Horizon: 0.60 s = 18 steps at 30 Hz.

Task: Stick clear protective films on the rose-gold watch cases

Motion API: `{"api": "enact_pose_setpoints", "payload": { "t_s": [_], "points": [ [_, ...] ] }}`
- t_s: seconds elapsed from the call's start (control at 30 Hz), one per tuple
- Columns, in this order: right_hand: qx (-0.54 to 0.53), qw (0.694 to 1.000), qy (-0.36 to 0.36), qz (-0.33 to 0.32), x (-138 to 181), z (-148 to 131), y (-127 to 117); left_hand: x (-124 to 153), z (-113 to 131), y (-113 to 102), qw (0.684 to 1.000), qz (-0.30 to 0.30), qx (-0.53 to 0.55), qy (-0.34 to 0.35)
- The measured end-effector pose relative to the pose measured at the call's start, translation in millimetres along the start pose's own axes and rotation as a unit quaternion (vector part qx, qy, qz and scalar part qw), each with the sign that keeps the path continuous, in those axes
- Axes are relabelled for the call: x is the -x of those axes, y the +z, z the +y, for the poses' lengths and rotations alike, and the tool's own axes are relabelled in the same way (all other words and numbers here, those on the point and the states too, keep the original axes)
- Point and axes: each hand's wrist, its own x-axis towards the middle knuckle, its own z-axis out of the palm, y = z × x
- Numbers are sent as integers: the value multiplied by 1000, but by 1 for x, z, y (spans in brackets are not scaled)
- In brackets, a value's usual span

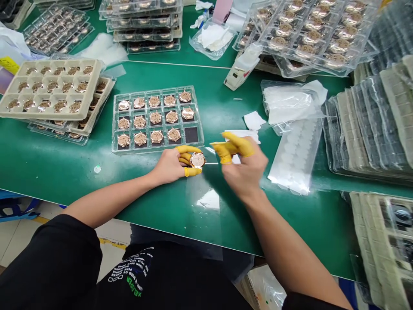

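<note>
My left hand (176,164), with yellow finger cots, pinches a rose-gold watch case (197,160) by its edge, its engraved face up. Just to the right, my right hand (240,161) hovers above the table, somewhat blurred by motion. Its fingers, also in yellow cots, are bent with their tips apart, and nothing shows clearly between them. Beyond the left hand lies a clear plastic tray (142,150) of similar watch cases; its front right compartment (191,135) shows only a dark pad. A clear film sheet (203,215) lies on the green table below the held watch case.
Filled trays are stacked at left (48,88), back (145,21) and right back (309,38). On the right stand nested trays (364,125). White wipes (253,120), a plastic bottle (241,69) and a bag of white sheets (290,103) lie beyond my right hand.
</note>
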Motion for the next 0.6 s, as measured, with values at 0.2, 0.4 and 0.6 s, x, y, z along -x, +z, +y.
{"api": "enact_pose_setpoints", "payload": {
  "t_s": [0.2, 0.4, 0.6],
  "points": [
    [102, 994, 32, -31, 8, 12, -15, 2, -4, -1, 998, -19, -33, 54],
    [29, 999, -11, 13, 15, -6, 2, 4, -8, -1, 995, -21, -45, 84],
    [80, 997, 11, -5, 6, 6, -13, 3, -8, -1, 995, -17, -42, 84]
  ]
}}
